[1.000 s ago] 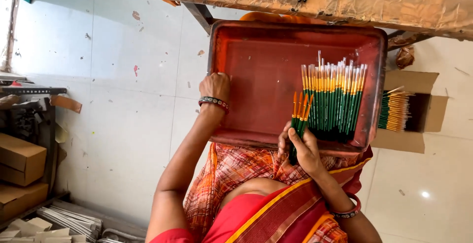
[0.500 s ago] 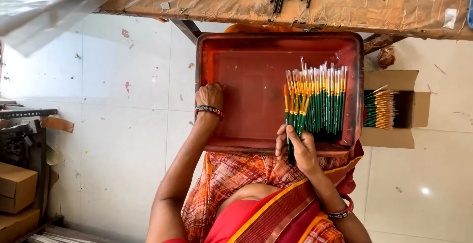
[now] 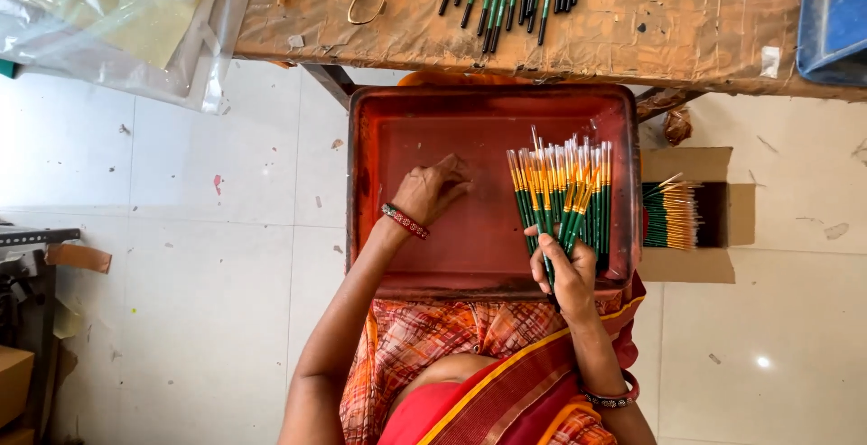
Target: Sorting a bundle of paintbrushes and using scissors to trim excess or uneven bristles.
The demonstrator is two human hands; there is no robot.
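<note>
Upper left: clear plastic sheeting [image 3: 117, 21] draped off the brown surface [image 3: 632, 30]. Centre: red tray [image 3: 479, 255] on the lap. Left hand [image 3: 432, 190] lay on the tray floor, fingers loosely curled, holding nothing. Right hand [image 3: 564, 269] gripped green-handled brushes [image 3: 564, 192], fanned in the tray's right part. Right: open cardboard box [image 3: 691, 215] of brushes on the floor; blue tray [image 3: 835, 16] upper right.

We look through one head-worn camera, facing straight down from close above onto the red tray [image 3: 406, 111] on our lap, table [image 3: 632, 21] edge ahead.
</note>
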